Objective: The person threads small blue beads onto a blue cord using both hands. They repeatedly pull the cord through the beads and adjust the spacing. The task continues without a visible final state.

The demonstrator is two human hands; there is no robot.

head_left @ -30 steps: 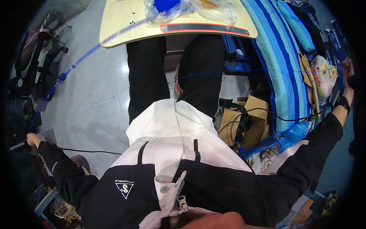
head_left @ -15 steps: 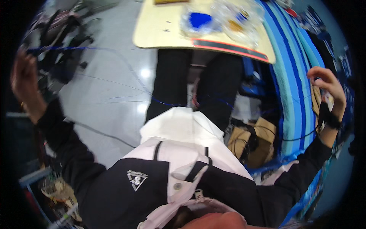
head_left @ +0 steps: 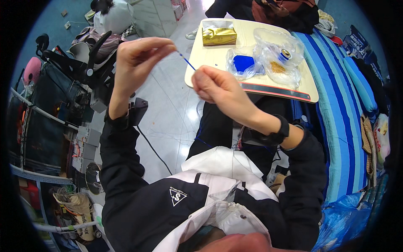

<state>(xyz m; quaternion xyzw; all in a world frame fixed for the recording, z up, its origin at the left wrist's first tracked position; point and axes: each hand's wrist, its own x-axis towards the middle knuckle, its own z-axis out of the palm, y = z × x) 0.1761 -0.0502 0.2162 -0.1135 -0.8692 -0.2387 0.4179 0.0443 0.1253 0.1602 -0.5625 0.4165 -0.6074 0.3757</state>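
Note:
A short blue strand (head_left: 187, 62) is stretched slantwise between my two hands, held up in front of the small table. My left hand (head_left: 140, 56) is closed in a pinch at its upper end. My right hand (head_left: 216, 86), lower and to the right, is closed on the other end. Whether the strand is threaded beads or plain cord I cannot tell. Thin blue thread (head_left: 198, 131) hangs loosely over my dark trousers. Beyond my right hand, a clear bag with a blue heap (head_left: 244, 63) lies on the table, next to a bag with a golden-brown heap (head_left: 277, 67).
The cream table (head_left: 256, 27) holds a gold tissue pack (head_left: 219, 35) and a dark red-edged strip (head_left: 275, 91). A striped blue bed (head_left: 336, 113) lies to the right, a glass-sided rack (head_left: 46, 122) to the left. Another person (head_left: 289, 12) sits beyond the table.
My hands were spread wide apart to either side; now they are close together, raised before the table. The view has tilted up, showing more of the room.

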